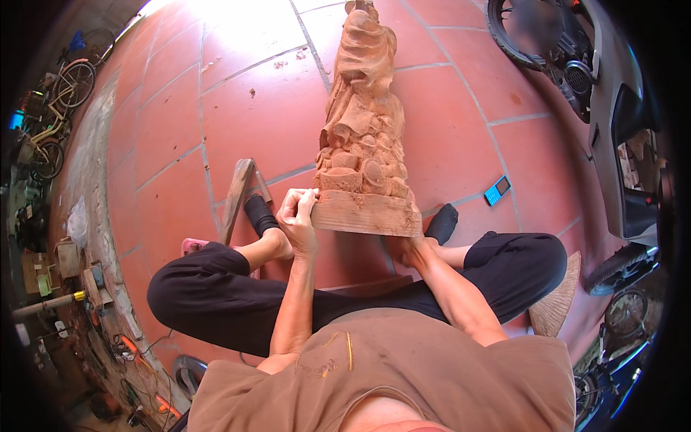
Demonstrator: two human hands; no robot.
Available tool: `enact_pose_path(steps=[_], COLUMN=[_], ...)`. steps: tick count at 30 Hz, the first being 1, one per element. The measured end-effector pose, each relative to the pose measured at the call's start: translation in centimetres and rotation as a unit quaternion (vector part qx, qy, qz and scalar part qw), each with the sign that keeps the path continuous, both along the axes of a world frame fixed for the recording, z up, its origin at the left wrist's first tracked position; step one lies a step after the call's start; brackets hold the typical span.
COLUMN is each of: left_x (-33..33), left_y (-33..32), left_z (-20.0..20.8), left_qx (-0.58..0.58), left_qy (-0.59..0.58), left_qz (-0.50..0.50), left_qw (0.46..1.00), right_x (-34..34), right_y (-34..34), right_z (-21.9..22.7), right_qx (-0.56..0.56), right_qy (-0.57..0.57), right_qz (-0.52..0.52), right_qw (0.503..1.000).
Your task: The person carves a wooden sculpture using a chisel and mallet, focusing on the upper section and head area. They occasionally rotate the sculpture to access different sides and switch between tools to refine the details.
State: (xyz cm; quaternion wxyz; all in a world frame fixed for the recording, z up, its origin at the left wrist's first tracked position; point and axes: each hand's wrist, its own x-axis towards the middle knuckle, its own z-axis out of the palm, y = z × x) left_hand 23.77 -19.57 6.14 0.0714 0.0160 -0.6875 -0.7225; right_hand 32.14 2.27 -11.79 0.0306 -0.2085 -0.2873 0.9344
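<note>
Reddish-brown carved wooden statue (pixel 360 137) is being pinched by a nearly closed left hand (pixel 297 216), right hand (pixel 415 251) being too hidden to judge; tipping is perhaps being risked by uneven support.

Tiled interior, daylit – red floor (pixel 259 129), parked vehicles at both sides.
Floor: large square terracotta-red tiles, pale grey joints, scattered small debris; strong white glare (pixel 241 29) across the far tiles. Left: rough grey concrete strip (pixel 101 194) along the floor's edge; beyond it, a bicycle (pixel 74 83) and crowded clutter – dim, partly illegible – with an orange-handled tool (pixel 128 343). Right: grey-bodied motorbike (pixel 608 108), black tyres; a spoked wheel (pixel 625 315) below.
</note>
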Motion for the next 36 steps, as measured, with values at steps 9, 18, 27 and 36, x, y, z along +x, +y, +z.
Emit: enact_pose_path(steps=[9,18,27,36], left_x=[0.9,0.9,0.9,0.4], left_y=[1.2,1.5,1.1,0.1], left_z=[0.0,1.6,3.0,3.2], left_qx=[-0.028,-0.14,-0.28,-0.198], left_qy=[-0.011,0.035,0.104,0.009], left_qz=[0.032,0.026,-0.031,-0.098], left_qw=[0.999,0.989,0.954,0.975], right_x=[-6.8,-22.9,-41.4,-52.9], right_y=[8.4,10.4,11.1,9.4], right_z=[2.7,20.5,19.8,20.4], right_qx=[0.406,0.548,0.804,0.818], right_qy=[-0.211,-0.021,-0.001,-0.121], right_qz=[0.111,-0.015,0.057,0.108], right_qw=[0.882,0.836,0.592,0.553])
